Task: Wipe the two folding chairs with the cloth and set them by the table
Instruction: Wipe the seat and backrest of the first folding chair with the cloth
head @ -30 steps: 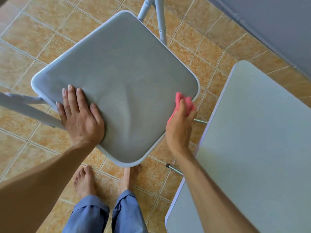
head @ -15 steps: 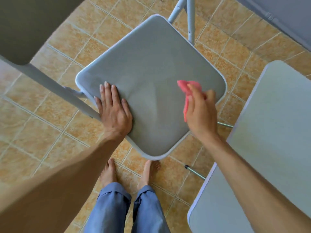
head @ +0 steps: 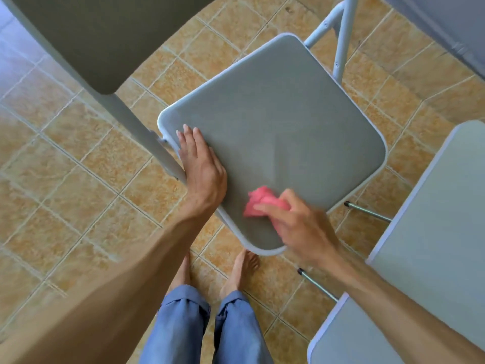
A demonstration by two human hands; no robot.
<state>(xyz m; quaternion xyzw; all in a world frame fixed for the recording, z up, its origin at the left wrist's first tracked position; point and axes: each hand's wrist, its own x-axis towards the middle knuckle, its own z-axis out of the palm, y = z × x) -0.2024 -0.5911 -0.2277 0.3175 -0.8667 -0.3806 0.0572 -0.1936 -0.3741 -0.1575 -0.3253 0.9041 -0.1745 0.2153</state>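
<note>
Cloth (head: 258,199), blurred, half hidden under right hand (head: 301,227) on chair seat (head: 275,122).

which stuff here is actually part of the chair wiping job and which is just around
In the job: folding chair seat; pink cloth, gripped in the right hand; left hand, flat on the seat; chair backrest; table at right.

Just around: tiled floor; grey panel at top right; the person's bare feet.

surface: tiled floor (head: 78,158) | on it: folding chair (head: 283,132), bare feet (head: 242,269)
</note>
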